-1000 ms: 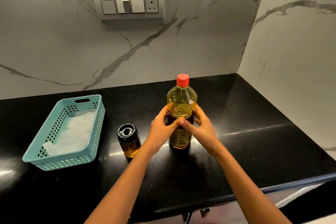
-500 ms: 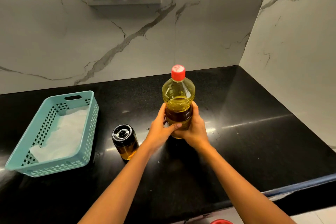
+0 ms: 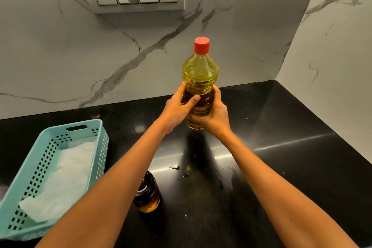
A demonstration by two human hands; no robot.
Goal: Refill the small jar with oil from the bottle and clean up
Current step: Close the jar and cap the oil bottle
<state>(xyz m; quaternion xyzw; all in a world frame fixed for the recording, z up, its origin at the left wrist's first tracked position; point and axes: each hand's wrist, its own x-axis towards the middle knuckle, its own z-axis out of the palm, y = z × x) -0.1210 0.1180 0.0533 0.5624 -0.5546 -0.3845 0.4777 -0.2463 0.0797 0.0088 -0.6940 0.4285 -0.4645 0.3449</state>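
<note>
Two hands carry the load. Head view: my left hand point(image 3: 178, 109) and right hand point(image 3: 216, 119) both wrap curled fingers round the lower body of the clear plastic bottle of yellow oil point(image 3: 200, 72), with its red screw cap point(image 3: 201, 45) on. A second ago the bottle stood on the glossy black counter point(image 3: 281, 167); now it is raised above it. The small dark glass jar point(image 3: 148, 197) stands nearer me, partly hidden by my left forearm. Uncapping comes next, by my judgement.
</note>
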